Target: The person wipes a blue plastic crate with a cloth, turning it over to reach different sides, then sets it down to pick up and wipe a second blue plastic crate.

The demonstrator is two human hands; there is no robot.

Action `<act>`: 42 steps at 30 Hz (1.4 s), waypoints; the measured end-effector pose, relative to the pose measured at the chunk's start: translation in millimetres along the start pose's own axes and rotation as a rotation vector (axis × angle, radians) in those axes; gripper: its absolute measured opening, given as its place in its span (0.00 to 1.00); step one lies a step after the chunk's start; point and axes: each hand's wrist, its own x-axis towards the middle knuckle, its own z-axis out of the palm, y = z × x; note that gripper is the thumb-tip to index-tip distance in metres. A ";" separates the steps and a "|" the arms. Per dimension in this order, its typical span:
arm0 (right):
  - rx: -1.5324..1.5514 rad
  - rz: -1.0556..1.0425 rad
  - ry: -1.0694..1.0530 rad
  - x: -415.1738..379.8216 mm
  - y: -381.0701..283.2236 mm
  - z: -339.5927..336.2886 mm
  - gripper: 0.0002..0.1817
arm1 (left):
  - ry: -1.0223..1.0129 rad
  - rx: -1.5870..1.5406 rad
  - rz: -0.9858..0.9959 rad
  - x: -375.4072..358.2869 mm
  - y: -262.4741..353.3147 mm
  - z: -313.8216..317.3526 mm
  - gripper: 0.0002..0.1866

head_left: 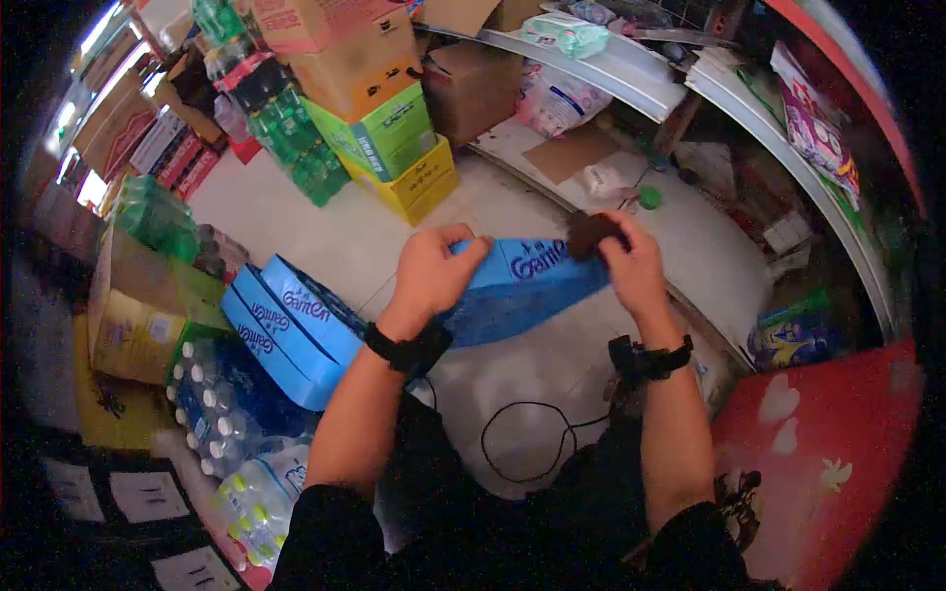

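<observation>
A blue printed strip or sheet (522, 286) is stretched between my two hands above the floor. My left hand (439, 271) pinches its left end between thumb and fingers. Near the other end, my right hand (631, 261) has its fingers closed on a dark brown object (593, 236), which overlaps the strip's right edge; its exact shape is hard to make out. Left of my left wrist lie blue bands (286, 330) with the same dark lettering, resting beside packs of bottles. Both wrists wear black straps.
Stacked cartons (379, 128) and green bottle packs (296, 143) stand ahead on the left. Shelving (611, 74) with bagged goods curves along the right. Clear bottles (212, 409) sit low left, a red surface (818, 453) low right. A black cable (532, 473) loops below my hands.
</observation>
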 end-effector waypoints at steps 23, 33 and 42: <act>0.144 0.002 -0.198 -46.7 -45.1 74.6 0.23 | 0.504 -0.442 0.077 17.8 -28.7 1.8 0.13; -0.064 -0.232 0.055 -71.1 -58.3 115.5 0.26 | 0.486 -0.671 -0.145 10.1 -7.6 19.8 0.50; 0.278 0.111 0.170 -41.8 -20.3 85.2 0.21 | 0.335 -0.784 -0.008 6.5 -25.7 -2.5 0.41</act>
